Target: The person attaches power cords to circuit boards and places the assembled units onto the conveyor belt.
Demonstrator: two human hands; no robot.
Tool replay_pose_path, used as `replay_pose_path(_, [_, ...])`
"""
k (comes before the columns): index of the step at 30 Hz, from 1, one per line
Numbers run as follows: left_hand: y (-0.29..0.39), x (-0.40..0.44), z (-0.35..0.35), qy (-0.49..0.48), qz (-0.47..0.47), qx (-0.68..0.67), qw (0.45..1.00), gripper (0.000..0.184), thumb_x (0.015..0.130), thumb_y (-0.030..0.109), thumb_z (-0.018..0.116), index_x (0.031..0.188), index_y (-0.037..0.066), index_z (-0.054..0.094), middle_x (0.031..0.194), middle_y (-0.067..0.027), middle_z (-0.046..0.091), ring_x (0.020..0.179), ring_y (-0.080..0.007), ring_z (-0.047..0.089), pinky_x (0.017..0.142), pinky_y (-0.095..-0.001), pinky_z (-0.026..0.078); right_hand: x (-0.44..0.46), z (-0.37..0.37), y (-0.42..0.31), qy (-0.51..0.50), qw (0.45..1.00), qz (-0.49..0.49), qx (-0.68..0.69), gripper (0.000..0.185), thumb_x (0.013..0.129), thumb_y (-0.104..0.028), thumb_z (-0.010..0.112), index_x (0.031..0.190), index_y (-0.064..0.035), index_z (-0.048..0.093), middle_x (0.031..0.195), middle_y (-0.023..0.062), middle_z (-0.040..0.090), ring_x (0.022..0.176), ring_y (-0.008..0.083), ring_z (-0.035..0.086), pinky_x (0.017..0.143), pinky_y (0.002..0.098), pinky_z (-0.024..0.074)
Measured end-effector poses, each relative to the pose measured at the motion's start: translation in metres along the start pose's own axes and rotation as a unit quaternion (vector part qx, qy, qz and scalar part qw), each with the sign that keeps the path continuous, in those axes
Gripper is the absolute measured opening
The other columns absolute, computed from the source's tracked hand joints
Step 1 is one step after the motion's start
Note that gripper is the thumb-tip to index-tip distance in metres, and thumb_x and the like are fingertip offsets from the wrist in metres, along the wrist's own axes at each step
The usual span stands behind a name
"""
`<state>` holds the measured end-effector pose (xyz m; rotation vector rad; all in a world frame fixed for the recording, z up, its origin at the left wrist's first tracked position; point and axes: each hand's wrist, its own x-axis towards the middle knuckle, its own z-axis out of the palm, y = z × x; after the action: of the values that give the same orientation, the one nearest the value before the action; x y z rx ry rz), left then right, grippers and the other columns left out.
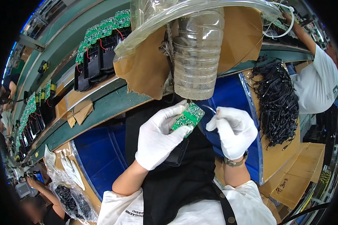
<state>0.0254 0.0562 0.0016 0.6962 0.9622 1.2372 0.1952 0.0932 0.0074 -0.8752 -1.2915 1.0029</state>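
Note:
My left hand (159, 137), in a white glove, grips a green circuit board (188, 117) by its edges, tilted with its soldered side up. Below that hand, in front of the black apron, hangs a black plastic casing (177, 153); whether it is wired to the board is hidden. My right hand (232, 131), also gloved, is pinched just right of the board and apart from it. From its fingertips a thin, pale, curved wire (209, 109) sticks out toward the board; its exact kind is not clear.
Above the board hangs a ribbed clear plastic bottle (199, 56) before cardboard (142, 73). Circuit boards with black casings (99, 60) line the left conveyor. Black cables (277, 105) are heaped at right, near a co-worker's white sleeve (315, 82). Spare gloves (72, 168) lie at left.

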Motion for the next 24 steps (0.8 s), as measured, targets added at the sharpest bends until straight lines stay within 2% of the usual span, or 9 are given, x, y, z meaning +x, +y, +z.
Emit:
replay_pose_path(2, [-0.002,0.000,0.002,0.004,0.014,0.009,1.000,0.047,0.080,-0.016,0.061,0.124,-0.008,0.048,0.137,-0.0202,0.046,0.123,-0.0230,0.049,0.102,-0.0331,0.043,0.005,-0.004,0.006,-0.045,0.991,-0.065,-0.111,0.018,0.073,0.013,0.066,0.088,0.0028,0.066,0.066,0.0047,0.062,0.051,0.0039,0.049,0.045,0.0183,0.0347])
replay_pose_path(4, [-0.003,0.000,0.003,0.003,0.052,0.018,0.999,0.046,0.080,-0.016,0.062,0.123,-0.009,0.048,0.137,-0.0211,0.046,0.123,-0.0235,0.050,0.102,-0.0332,0.044,0.008,0.001,0.007,-0.037,0.991,-0.060,-0.109,0.017,0.072,0.013,0.067,0.086,0.0025,0.066,0.065,0.0032,0.060,0.050,0.0033,0.046,0.044,0.0185,0.0328])
replay_pose_path(9, [-0.002,0.000,0.003,0.001,0.061,0.038,0.997,0.046,0.080,-0.016,0.062,0.123,-0.009,0.048,0.138,-0.0213,0.045,0.122,-0.0242,0.050,0.101,-0.0334,0.045,0.009,0.004,0.009,-0.033,0.990,-0.074,-0.116,0.017,0.071,0.012,0.069,0.084,0.0017,0.067,0.066,0.0025,0.059,0.049,0.0021,0.043,0.043,0.0182,0.0310])
replay_pose_path(11, [-0.002,0.000,0.003,-0.001,0.066,0.038,0.997,0.046,0.080,-0.015,0.062,0.123,-0.009,0.048,0.138,-0.0213,0.044,0.122,-0.0243,0.050,0.100,-0.0334,0.045,0.007,0.004,0.004,-0.047,0.990,-0.016,-0.131,0.014,0.075,0.016,0.063,0.086,0.0063,0.065,0.075,0.0063,0.062,0.062,0.0073,0.056,0.054,0.0192,0.0436])
replay_pose_path(12, [-0.002,0.000,0.003,0.002,0.064,0.046,0.997,0.046,0.080,-0.015,0.062,0.124,-0.009,0.048,0.139,-0.0211,0.044,0.122,-0.0244,0.050,0.100,-0.0332,0.045,0.008,0.004,0.006,-0.047,0.990,-0.015,-0.131,0.014,0.075,0.016,0.063,0.086,0.0063,0.065,0.075,0.0063,0.062,0.062,0.0073,0.056,0.054,0.0192,0.0436])
replay_pose_path(14, [-0.001,0.001,0.005,0.005,0.062,0.054,0.997,0.046,0.080,-0.015,0.062,0.124,-0.009,0.048,0.139,-0.0210,0.044,0.122,-0.0245,0.051,0.099,-0.0330,0.046,0.011,0.006,0.012,-0.032,0.989,-0.064,-0.127,0.018,0.071,0.012,0.070,0.085,0.0012,0.067,0.066,0.0020,0.059,0.050,0.0014,0.042,0.043,0.0177,0.0306])
replay_pose_path(16, [-0.001,0.000,0.008,0.043,0.062,0.033,0.997,0.046,0.078,-0.013,0.065,0.121,-0.011,0.051,0.127,-0.0198,0.054,0.113,-0.0234,0.057,0.098,-0.0354,0.047,0.011,0.007,0.011,-0.030,0.989,-0.064,-0.128,0.017,0.071,0.012,0.070,0.085,0.0012,0.067,0.066,0.0020,0.059,0.049,0.0013,0.042,0.043,0.0177,0.0305])
replay_pose_path(23, [-0.004,0.002,0.008,0.046,0.107,0.089,0.989,0.046,0.078,-0.012,0.066,0.121,-0.011,0.052,0.129,-0.0198,0.053,0.114,-0.0221,0.056,0.099,-0.0337,0.046,0.013,0.010,0.012,-0.031,0.985,-0.091,-0.145,0.016,0.071,0.011,0.070,0.083,0.0006,0.067,0.063,0.0019,0.058,0.047,0.0018,0.041,0.042,0.0182,0.0297])
replay_pose_path(24, [-0.004,0.002,0.007,0.032,0.114,0.116,0.986,0.046,0.079,-0.013,0.065,0.123,-0.010,0.050,0.134,-0.0211,0.048,0.117,-0.0233,0.054,0.100,-0.0341,0.045,0.013,0.010,0.013,-0.031,0.985,-0.091,-0.145,0.016,0.071,0.011,0.070,0.083,0.0006,0.067,0.063,0.0019,0.058,0.047,0.0018,0.041,0.042,0.0182,0.0297])
